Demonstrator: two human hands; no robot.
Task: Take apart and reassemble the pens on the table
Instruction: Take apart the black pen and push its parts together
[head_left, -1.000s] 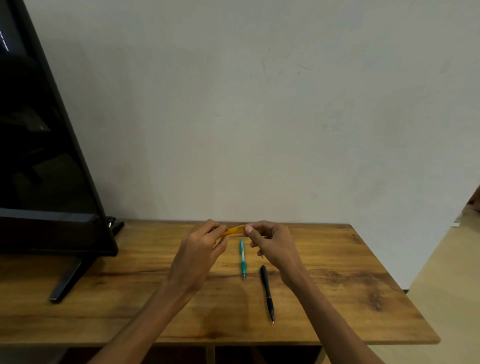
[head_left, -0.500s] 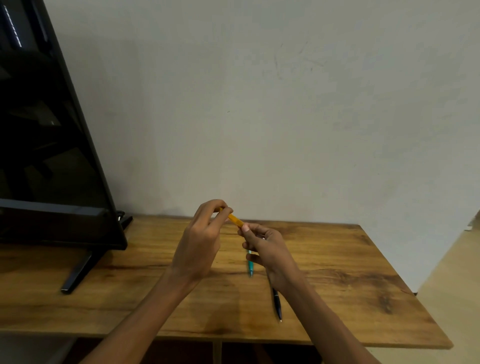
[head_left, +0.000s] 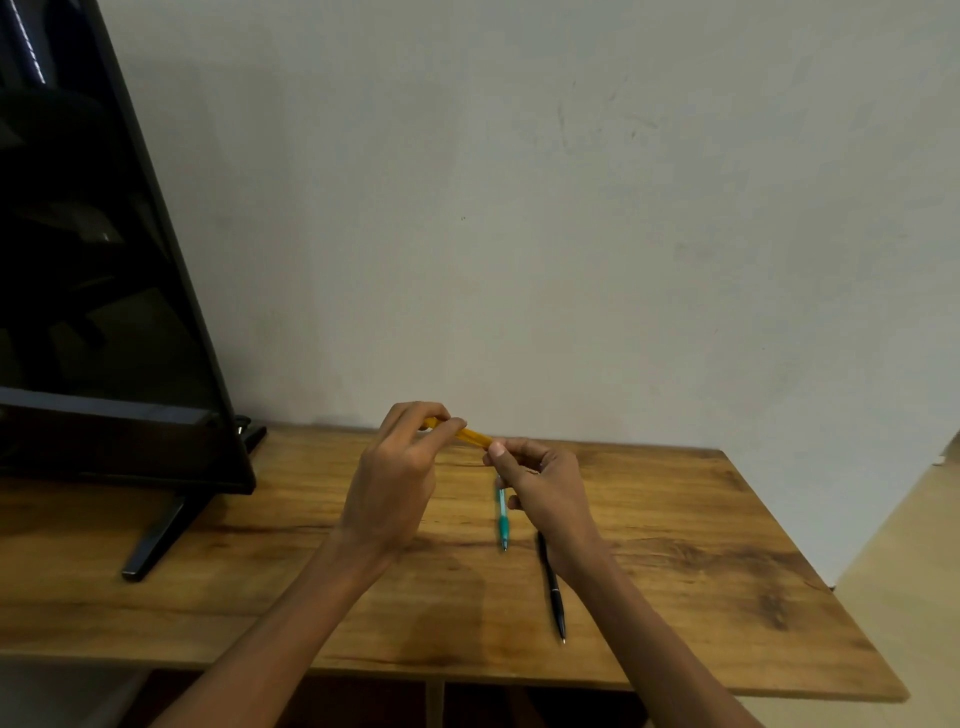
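Both hands, left hand and right hand, pinch opposite ends of the yellow pen, held above the desk. Nearer than it, the black pen and teal pen lie untouched. Judging by this, the yellow pen is being taken apart; next comes a twist or pull.

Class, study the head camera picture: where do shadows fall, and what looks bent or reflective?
Head view: soft, even light; a faint shadow of the arms lies on the wooden table. Wide-angle distortion tilts the dark screen, which mirrors dim room shapes. The yellow pen appears slightly soft.
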